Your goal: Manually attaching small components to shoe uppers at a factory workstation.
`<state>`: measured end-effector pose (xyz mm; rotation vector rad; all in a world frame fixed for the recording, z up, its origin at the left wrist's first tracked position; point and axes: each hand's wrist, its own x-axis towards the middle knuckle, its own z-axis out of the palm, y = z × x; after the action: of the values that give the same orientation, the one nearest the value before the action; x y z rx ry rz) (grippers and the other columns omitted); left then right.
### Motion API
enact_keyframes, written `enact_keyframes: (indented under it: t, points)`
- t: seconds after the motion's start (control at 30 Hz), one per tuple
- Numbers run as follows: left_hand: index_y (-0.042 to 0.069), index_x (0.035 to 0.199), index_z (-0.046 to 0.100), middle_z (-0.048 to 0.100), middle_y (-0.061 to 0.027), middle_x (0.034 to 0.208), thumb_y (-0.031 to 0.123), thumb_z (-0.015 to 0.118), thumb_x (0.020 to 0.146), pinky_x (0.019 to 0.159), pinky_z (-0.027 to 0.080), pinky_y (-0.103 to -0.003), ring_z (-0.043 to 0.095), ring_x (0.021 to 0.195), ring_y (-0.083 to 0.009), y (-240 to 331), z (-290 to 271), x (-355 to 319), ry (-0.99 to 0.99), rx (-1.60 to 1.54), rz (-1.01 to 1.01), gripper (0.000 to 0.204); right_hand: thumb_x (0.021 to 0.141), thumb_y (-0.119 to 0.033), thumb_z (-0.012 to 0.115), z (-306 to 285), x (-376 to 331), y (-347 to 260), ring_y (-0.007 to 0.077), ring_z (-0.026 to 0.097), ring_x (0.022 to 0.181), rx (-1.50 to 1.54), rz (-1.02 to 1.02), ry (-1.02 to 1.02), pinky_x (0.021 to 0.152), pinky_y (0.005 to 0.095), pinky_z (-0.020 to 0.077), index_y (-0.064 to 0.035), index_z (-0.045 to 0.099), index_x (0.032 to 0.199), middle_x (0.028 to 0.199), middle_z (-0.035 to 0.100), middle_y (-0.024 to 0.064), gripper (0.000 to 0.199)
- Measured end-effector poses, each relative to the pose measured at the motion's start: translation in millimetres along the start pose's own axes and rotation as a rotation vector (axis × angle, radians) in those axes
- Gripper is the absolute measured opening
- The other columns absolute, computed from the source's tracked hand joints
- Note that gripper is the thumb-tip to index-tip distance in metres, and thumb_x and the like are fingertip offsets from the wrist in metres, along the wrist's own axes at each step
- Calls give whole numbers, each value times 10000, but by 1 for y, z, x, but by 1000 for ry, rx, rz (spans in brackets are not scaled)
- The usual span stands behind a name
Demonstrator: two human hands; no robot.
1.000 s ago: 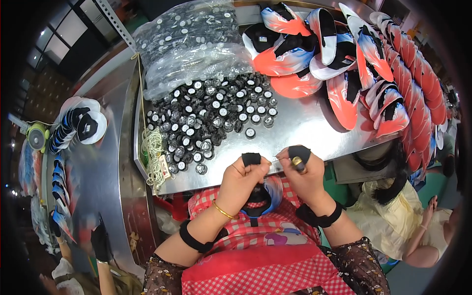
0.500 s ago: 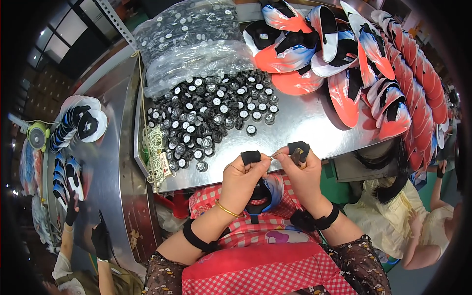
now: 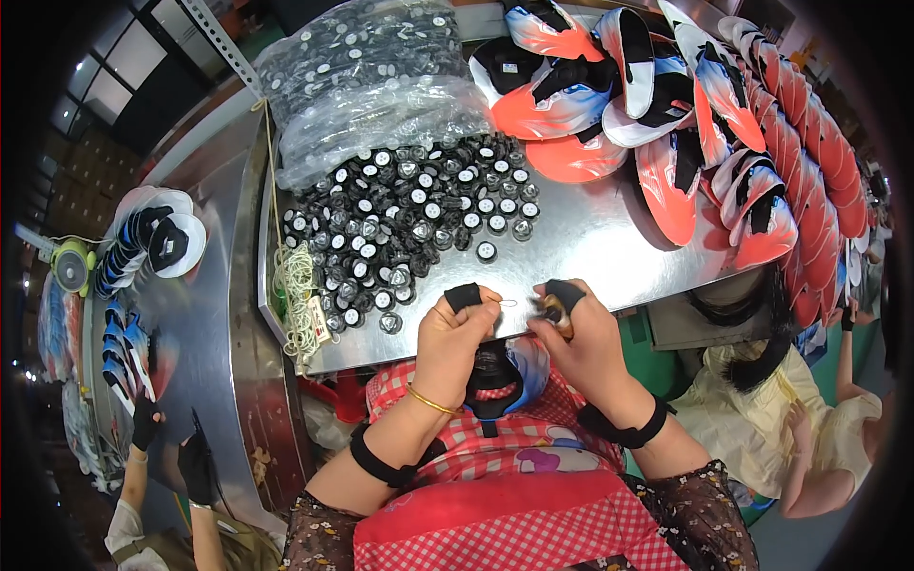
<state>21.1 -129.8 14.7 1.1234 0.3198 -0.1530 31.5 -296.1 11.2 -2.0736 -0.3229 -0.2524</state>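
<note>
Over the table's near edge, my left hand (image 3: 459, 324) is closed in a pinch on a thin loop of cord (image 3: 508, 303), which sticks out toward the right. My right hand (image 3: 587, 333) is curled round a small brown-handled tool (image 3: 564, 322); its tip is blurred. A gap separates the two hands. Each hand wears a black finger wrap. Below them, in my lap, rests a blue and black shoe upper (image 3: 528, 373), partly hidden by my left wrist. Beyond my hands many round black and clear buttons, some with white faces (image 3: 486, 251), lie heaped.
A clear plastic bag (image 3: 376, 105) of similar pieces stands behind the heap. Coral, white and blue shoe uppers (image 3: 666, 190) pile up at the right. A bundle of pale cord (image 3: 301, 309) hangs at the table's left corner. Co-workers sit on both sides, one gloved hand (image 3: 145, 423) at left.
My hands have moved apart, the left one leftward and the right one slightly down. A cord loop now shows at my left fingertips. The tool has turned in my right hand.
</note>
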Motion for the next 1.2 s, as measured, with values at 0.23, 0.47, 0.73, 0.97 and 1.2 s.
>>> enact_keyframes:
  t: [0.23, 0.47, 0.73, 0.97, 1.2]
  points:
    - [42, 853, 632, 544, 55, 643, 57, 642, 818, 527, 343, -161, 445, 572, -6, 1, 7, -5, -50, 144, 18, 39, 640, -143, 715, -6, -5, 3, 246, 599, 630, -551, -127, -99, 539, 339, 491, -69, 626, 862, 813, 569, 70, 250]
    - [33, 841, 615, 540, 63, 637, 48, 629, 830, 482, 341, -151, 440, 540, 8, 3, 5, -4, -108, 138, -78, 23, 618, -29, 666, -21, 9, 8, 232, 579, 656, -378, -355, -155, 567, 337, 449, -122, 626, 996, 718, 576, 48, 391]
    - [29, 801, 591, 460, 94, 603, 31, 605, 836, 446, 280, -167, 365, 516, 20, 2, 6, -4, -152, 388, 17, 38, 604, -26, 679, -24, 15, 5, 262, 574, 725, -577, -392, -155, 670, 380, 439, -100, 603, 988, 745, 586, 58, 398]
    - [29, 884, 621, 413, 102, 578, 158, 562, 895, 447, 222, -171, 309, 500, 8, 7, 3, -8, -340, 378, -161, 143, 600, -29, 691, -24, 22, 53, 297, 569, 712, -620, -417, -172, 627, 380, 459, -62, 585, 890, 731, 558, 105, 310]
    - [27, 897, 612, 410, 91, 594, 178, 506, 925, 462, 239, -176, 305, 514, 3, -7, -3, 0, -230, 250, -37, 187, 660, -54, 698, -18, 19, 55, 299, 581, 731, -355, -230, -54, 629, 373, 463, -45, 602, 861, 775, 594, 120, 222]
